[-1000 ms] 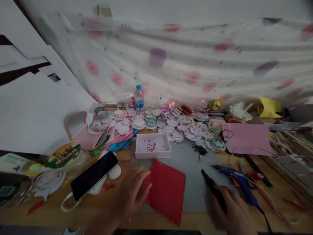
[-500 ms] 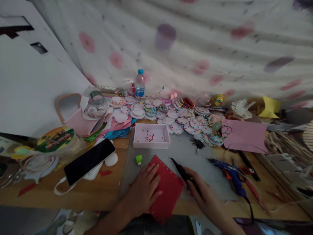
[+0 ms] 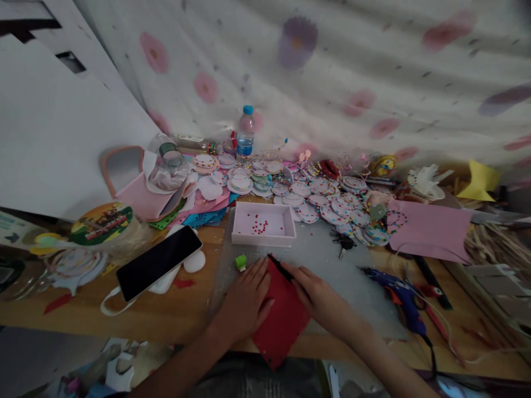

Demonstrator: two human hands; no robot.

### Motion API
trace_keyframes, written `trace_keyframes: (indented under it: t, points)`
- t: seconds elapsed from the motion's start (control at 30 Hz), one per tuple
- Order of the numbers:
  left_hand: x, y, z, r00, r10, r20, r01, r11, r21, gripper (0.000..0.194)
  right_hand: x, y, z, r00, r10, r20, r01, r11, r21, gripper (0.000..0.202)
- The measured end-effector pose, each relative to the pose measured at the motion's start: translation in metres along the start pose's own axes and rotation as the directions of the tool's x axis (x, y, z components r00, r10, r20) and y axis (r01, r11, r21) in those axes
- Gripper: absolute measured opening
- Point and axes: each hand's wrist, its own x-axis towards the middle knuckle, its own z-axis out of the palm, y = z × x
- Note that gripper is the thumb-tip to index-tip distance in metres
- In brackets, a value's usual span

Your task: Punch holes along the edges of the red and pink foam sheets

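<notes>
A red sheet (image 3: 282,315) lies slanted on the grey mat at the table's front edge, with small dots or holes along its edges. My left hand (image 3: 248,296) rests flat on its left side, fingers stretched out. My right hand (image 3: 317,293) is closed round a slim black pointed tool (image 3: 282,269). The tool's tip is at the sheet's upper corner; its kind is unclear, and its rear part is hidden by the hand. Just beyond stands a shallow white box (image 3: 264,239) with small red dots inside. A small green object (image 3: 240,262) lies beside my left fingertips.
A black phone (image 3: 160,262) lies at left. Behind the box spread many decorated white discs (image 3: 307,213) and a water bottle (image 3: 246,132). Keys (image 3: 343,243), a blue glue gun (image 3: 400,296) with its cable, and a pink sheet (image 3: 429,229) are on the right.
My right hand has moved left and forward, bringing the black tool's tip from beside the sheet to its upper corner. My left hand stays on the sheet. The view has shifted slightly.
</notes>
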Motion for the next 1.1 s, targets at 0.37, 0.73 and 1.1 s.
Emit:
trace_keyframes:
  t: [0.37,0.73,1.1]
  points:
    - [0.000,0.002,0.001,1.000,-0.014,0.023,0.014,1.000,0.021,0.045,-0.010,0.006,-0.004,0.999,0.010,0.034,-0.009,0.999,-0.032,0.045]
    - [0.002,0.002,0.002,1.000,-0.024,0.017,0.024,1.000,0.002,0.058,-0.036,0.007,-0.014,0.997,-0.008,0.083,0.023,0.984,-0.179,0.053]
    - [0.003,-0.001,0.004,0.999,-0.002,0.046,0.001,1.000,0.030,0.058,-0.098,0.023,-0.017,1.000,-0.022,0.013,0.025,0.937,-0.348,0.070]
